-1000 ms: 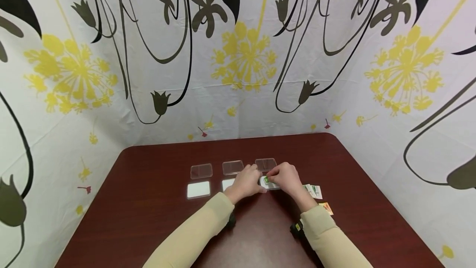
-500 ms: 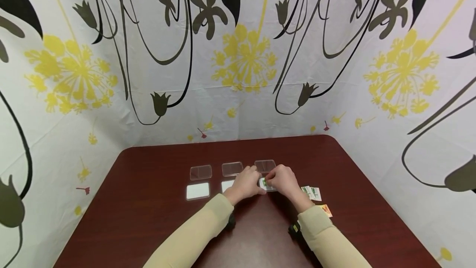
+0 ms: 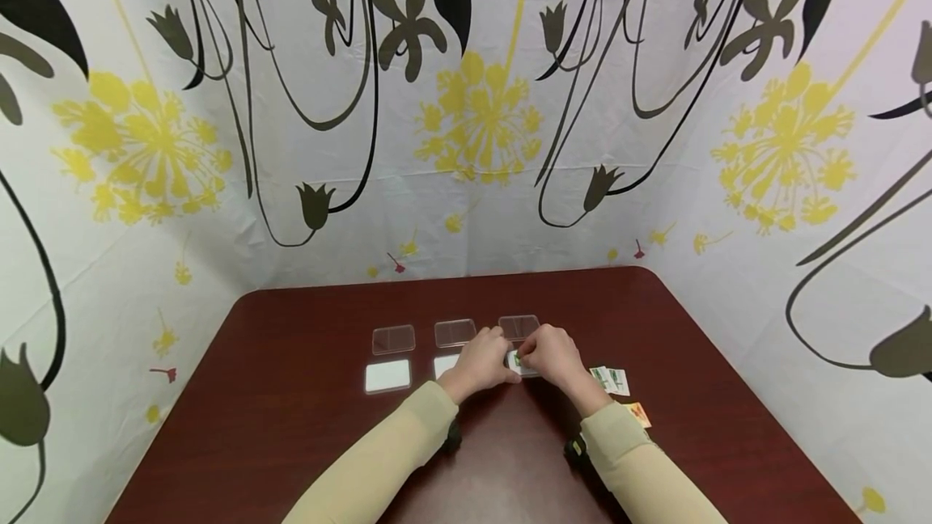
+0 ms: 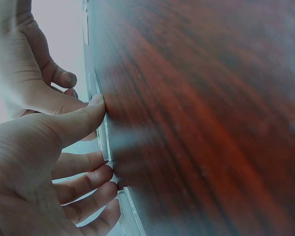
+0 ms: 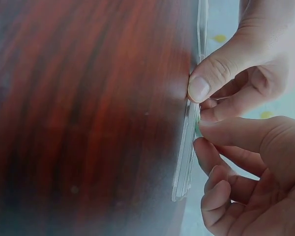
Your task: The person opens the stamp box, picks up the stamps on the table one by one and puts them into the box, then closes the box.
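My left hand (image 3: 482, 361) steadies a shallow clear plastic case with a white inside (image 3: 514, 363), thumb at its near edge and fingers at its left side. In the left wrist view the thumb of the left hand (image 4: 49, 162) lies against the case's rim (image 4: 105, 140). Over the case, my right hand (image 3: 555, 358) pinches a small flat green piece (image 3: 518, 359). From the right wrist view, a sliver of the green piece (image 5: 198, 130) shows between thumb and forefinger of the right hand (image 5: 255, 167). The hands hide most of the case.
Clear lids (image 3: 393, 339) lie in a row behind the cases. Left of my hands are two more white-filled cases (image 3: 387, 376), one partly covered. Right of my right hand lie small green-and-white printed cards (image 3: 610, 380) and an orange one (image 3: 638, 414). A patterned cloth surrounds the table (image 3: 313, 443).
The right hand has lowered the green piece slightly and moved a little left over the case, covering more of it. The left hand keeps its place. The head view has tilted slightly up.
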